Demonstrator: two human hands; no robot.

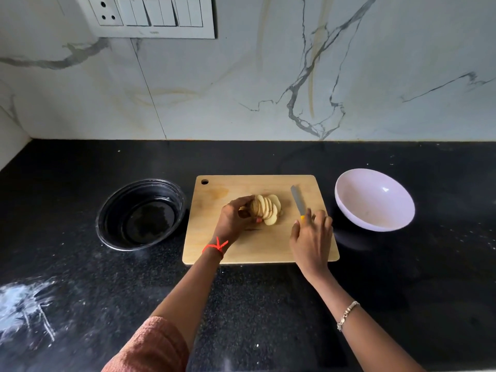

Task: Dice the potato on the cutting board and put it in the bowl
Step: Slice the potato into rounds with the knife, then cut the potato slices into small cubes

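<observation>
the potato (265, 209) lies mid cutting board (241, 248), cut into a fanned row of round slices but not yet diced. the left hand (233, 218) has its fingers curled round the slices' left end, bunching them. the right hand (311, 237) has its fingers wrapped on the knife (298, 201) handle, with the blade just right of the slices and clear of them. the white bowl (375, 208) and the black bowl (118, 200) on the surface (268, 304) hold no potato. i judge this an early stage, with the cross-cuts and the transfer still to do.

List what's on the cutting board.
On the cutting board: fanned potato slices and a knife, blade bare. The left hand covers the slices' left end; the right hand hides most of the knife's yellow handle.
</observation>
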